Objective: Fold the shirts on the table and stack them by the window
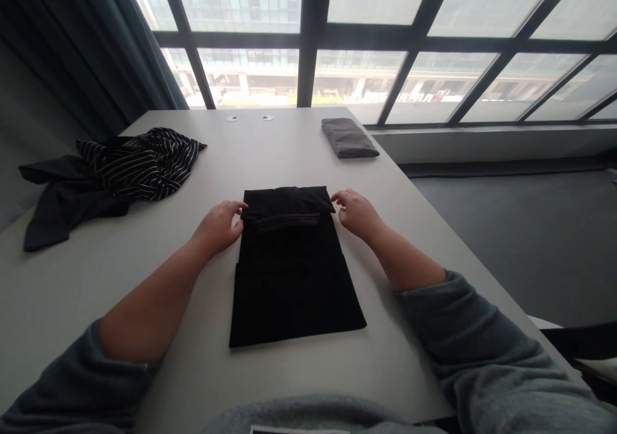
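Observation:
A black folded garment [294, 280] lies flat on the table in front of me. Its far end is turned over towards me into a shorter layer, with a band-like edge across the middle; whether it is a shirt or something else, I cannot tell. My left hand [220, 226] is at the left side of the turned-over end, fingertips at the edge and thumb apart from the fingers. On the opposite side, my right hand [355, 212] has its loosely bent fingers close to the garment's right edge. Neither hand visibly grips the cloth.
The white table [193, 331] reaches towards the windows. A black-and-white striped cloth [149, 164] lies crumpled at the left, beside a dark cloth [67, 193]. A folded grey garment [348, 138] sits near the right edge. A dark curtain [96, 48] hangs at the left.

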Demonstrator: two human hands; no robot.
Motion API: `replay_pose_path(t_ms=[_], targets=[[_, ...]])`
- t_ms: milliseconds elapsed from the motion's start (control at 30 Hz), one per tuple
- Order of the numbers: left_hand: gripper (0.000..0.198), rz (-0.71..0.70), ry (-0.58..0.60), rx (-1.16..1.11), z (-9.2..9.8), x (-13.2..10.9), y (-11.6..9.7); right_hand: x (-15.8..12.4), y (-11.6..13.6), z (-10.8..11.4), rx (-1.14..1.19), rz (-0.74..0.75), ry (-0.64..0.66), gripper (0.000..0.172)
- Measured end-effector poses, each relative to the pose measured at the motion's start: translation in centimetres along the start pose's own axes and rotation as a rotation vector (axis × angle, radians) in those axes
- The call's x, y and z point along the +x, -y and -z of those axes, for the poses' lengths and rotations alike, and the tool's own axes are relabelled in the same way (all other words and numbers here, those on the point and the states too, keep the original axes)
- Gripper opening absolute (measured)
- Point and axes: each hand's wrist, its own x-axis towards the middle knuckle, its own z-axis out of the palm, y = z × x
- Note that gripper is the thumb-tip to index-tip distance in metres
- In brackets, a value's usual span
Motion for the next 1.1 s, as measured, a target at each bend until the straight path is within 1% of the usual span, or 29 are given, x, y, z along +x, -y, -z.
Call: replay_pose_path(t_ms=[67, 133, 200, 267, 333, 433, 500, 567, 633, 700, 733, 800, 867, 900, 933, 1000, 1067, 1100], targets=[[0.040, -0.051, 0.007, 0.070, 0.5, -0.6, -0.5, 0.0, -0.6, 0.6, -0.035, -0.063, 0.041, 0.045], [0.038, -0.109, -0.010, 0.102, 1.1, -0.6, -1.8, 0.2, -0.9, 0.9, -0.039, -0.103, 0.091, 0.044], [0.035, -0.175, 0.002, 0.080, 1.5, 0.0, -4.0, 0.3, -0.8, 1.0, -0.019, -0.109, 0.133, 0.042], [0.035, -0.236, 0.057, 0.069, 1.2, 1.1, -6.8, 0.3, -0.4, 0.8, 0.015, -0.109, 0.165, 0.036], [0.041, -0.273, 0.130, 0.128, 0.1, 2.4, -9.7, 0.4, 0.2, 0.5, 0.021, -0.099, 0.172, 0.028], [0.054, -0.299, 0.203, 0.262, -2.8, 4.3, -13.6, 0.4, 0.8, 0.1, -0.018, -0.083, 0.137, 0.016], [0.056, -0.313, 0.216, 0.325, -4.7, 5.5, -15.5, 0.5, 0.9, 0.0, -0.015, -0.104, 0.120, 0.015], [0.050, -0.296, 0.210, 0.371, -6.0, 6.4, -16.6, 0.5, 0.9, 0.0, 0.017, -0.133, 0.104, 0.016], [0.037, -0.250, 0.204, 0.380, -6.6, 6.9, -17.0, 0.6, 0.9, -0.1, 0.066, -0.149, 0.074, 0.016], [0.029, -0.206, 0.179, 0.324, -6.6, 7.1, -16.8, 0.7, 0.9, -0.1, 0.146, -0.173, 0.031, 0.015], [0.028, -0.191, 0.143, 0.274, -6.3, 7.2, -16.6, 0.8, 1.0, -0.2, 0.196, -0.188, 0.014, 0.016], [0.029, -0.170, 0.035, 0.157, -5.8, 7.2, -16.0, 0.9, 1.1, -0.3, 0.303, -0.222, 0.004, 0.018], [0.029, -0.157, -0.071, 0.061, -5.2, 7.2, -15.5, 0.9, 1.4, -0.5, 0.383, -0.243, 0.028, 0.017], [0.028, -0.163, -0.097, 0.030, -5.0, 7.2, -15.2, 0.9, 1.5, -0.6, 0.391, -0.242, 0.053, 0.016], [0.027, -0.182, -0.099, 0.008, -4.9, 7.2, -15.0, 0.8, 1.6, -0.6, 0.374, -0.230, 0.087, 0.015], [0.026, -0.242, -0.043, -0.012, -4.9, 7.1, -14.7, 0.7, 1.7, -0.5, 0.284, -0.175, 0.181, 0.017], [0.025, -0.302, 0.070, 0.010, -5.2, 7.0, -14.6, 0.7, 1.6, -0.2, 0.181, -0.117, 0.268, 0.023], [0.025, -0.324, 0.132, 0.037, -5.4, 7.0, -14.5, 0.7, 1.4, 0.0, 0.138, -0.102, 0.274, 0.026]])
